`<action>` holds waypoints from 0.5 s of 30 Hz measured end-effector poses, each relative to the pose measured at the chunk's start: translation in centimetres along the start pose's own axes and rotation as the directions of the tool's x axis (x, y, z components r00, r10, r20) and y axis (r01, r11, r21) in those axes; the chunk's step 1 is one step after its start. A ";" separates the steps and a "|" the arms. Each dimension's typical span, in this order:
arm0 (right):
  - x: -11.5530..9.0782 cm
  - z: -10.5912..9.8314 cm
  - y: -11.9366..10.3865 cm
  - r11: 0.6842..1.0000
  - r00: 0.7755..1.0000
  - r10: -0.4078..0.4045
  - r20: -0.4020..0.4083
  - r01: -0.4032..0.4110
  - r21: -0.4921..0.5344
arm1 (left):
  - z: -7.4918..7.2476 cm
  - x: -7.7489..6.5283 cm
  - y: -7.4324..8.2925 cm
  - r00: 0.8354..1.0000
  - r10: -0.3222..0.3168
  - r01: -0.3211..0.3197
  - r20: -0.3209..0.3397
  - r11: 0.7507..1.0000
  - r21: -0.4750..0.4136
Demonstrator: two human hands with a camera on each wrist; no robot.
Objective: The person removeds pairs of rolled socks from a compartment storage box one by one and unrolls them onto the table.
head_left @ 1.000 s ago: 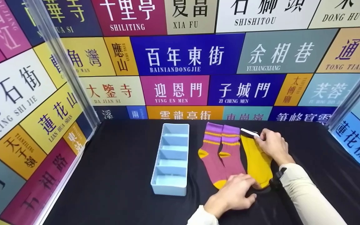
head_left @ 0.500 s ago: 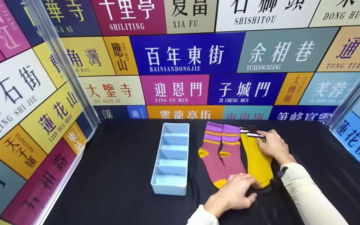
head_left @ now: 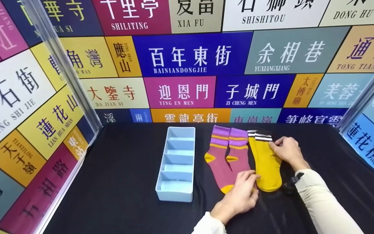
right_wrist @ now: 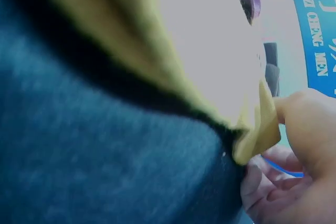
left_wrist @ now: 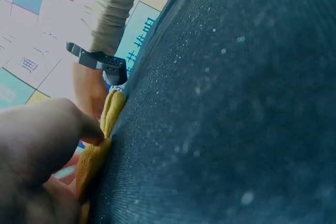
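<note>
Two pink socks [head_left: 219, 156] with purple cuffs and yellow heels and toes lie side by side, flat on the black cloth. To their right is a pair of yellow socks [head_left: 268, 165] with black-and-white striped cuffs, one partly over the other. My right hand [head_left: 289, 151] pinches the right edge of the top yellow sock just below its cuff; the right wrist view shows the yellow fabric [right_wrist: 257, 135] between thumb and fingers. My left hand [head_left: 239, 196] holds the toe of the nearer pink sock between curled fingers and thumb, largely hiding it. In the left wrist view, yellow fabric [left_wrist: 93, 166] sits beside the thumb.
A pale blue box [head_left: 175, 195] with several compartments in a row stands left of the socks. Black cloth [head_left: 118, 182] covers the table. Panels with printed place names [head_left: 193, 53] rise at the back and sides.
My right hand has turned the yellow sock's cuff flat, so its stripes show, and slid slightly down its edge. My left hand has moved left off the yellow toes, closing in on the pink toe.
</note>
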State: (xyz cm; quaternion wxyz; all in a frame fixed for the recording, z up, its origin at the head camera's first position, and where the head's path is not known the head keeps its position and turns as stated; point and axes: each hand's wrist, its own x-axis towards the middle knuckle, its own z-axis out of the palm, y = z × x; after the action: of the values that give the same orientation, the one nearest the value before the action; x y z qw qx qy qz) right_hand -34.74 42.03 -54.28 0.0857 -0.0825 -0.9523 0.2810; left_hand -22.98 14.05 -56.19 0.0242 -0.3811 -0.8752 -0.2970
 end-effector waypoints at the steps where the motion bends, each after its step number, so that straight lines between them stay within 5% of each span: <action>1: 0.0 0.0 0.1 1.000 1.000 0.009 0.004 -0.009 0.007 | 0.0 0.0 0.0 1.000 -0.009 0.009 0.015 1.000 0.011; 10: -0.1 -1.0 0.9 0.999 0.997 0.042 -0.064 -0.040 0.035 | -0.3 -0.1 0.3 0.995 0.012 -0.023 0.102 0.994 0.108; 15: -0.2 -1.9 2.2 0.986 0.984 0.164 -0.072 -0.162 0.032 | -0.3 -0.2 0.3 0.994 0.047 -0.060 0.094 0.987 0.146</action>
State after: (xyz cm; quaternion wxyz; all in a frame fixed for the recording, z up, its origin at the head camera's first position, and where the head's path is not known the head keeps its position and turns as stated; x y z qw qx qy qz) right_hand -33.93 44.79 -53.92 0.0986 -0.1695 -0.9348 0.2962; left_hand -22.67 13.88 -55.85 0.0207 -0.4148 -0.8844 -0.2127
